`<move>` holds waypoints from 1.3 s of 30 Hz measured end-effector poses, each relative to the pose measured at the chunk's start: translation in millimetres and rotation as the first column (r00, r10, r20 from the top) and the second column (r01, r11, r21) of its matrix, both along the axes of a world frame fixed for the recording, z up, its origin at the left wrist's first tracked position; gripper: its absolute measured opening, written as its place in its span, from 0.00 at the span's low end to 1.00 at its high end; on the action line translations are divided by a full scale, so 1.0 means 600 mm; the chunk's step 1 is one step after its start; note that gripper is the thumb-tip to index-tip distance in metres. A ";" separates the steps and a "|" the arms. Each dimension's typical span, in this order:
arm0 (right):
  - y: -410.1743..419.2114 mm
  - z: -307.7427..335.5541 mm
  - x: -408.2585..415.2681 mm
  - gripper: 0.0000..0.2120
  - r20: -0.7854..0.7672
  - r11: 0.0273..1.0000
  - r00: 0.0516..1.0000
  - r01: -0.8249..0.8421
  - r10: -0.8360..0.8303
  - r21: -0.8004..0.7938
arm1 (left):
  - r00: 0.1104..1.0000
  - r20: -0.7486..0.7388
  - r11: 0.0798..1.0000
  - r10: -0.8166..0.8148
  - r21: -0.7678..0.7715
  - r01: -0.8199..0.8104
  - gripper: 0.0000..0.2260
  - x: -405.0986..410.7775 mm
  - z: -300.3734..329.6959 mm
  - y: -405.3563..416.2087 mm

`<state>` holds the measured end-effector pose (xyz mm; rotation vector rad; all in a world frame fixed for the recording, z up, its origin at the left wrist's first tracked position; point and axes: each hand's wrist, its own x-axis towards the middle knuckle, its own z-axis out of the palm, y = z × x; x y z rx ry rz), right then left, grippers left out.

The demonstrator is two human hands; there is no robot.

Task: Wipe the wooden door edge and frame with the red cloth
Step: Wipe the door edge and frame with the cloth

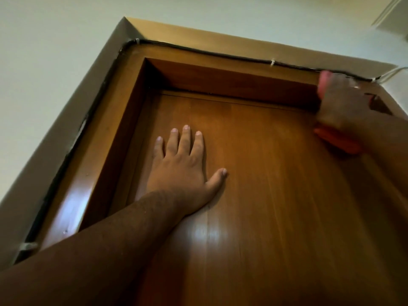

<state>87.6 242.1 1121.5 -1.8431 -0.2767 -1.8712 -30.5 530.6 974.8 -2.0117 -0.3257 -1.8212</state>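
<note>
I look up at a shut brown wooden door (265, 173) set in its wooden frame (220, 78). My left hand (183, 164) lies flat on the door's upper part, fingers spread, holding nothing. My right hand (344, 107) is raised at the frame's top right corner and is blurred. It grips the red cloth (337, 141), which shows below the palm and again above the fingers, pressed against the frame's inner corner.
A black cable (198, 50) clipped with white ties runs along the outer edge of the frame, across the top and down the left side. White wires (395, 70) leave it at the right. Pale wall surrounds the frame, and a ceiling moulding (390, 12) shows top right.
</note>
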 end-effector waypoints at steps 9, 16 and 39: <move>0.209 0.023 -0.101 0.43 0.353 0.912 0.888 -0.150 0.294 -0.383 | 1.000 0.021 1.000 0.008 0.014 -0.008 0.44 0.004 0.002 0.007; 0.192 0.025 -0.074 0.48 0.445 0.919 0.892 0.111 0.076 -0.379 | 0.999 0.009 0.999 0.039 -0.014 -0.039 0.43 0.001 -0.001 0.001; -0.226 -0.053 0.173 0.35 0.019 0.950 0.998 -0.048 0.057 -0.308 | 0.978 -0.209 0.982 -0.001 0.185 0.041 0.39 0.237 -0.079 -0.325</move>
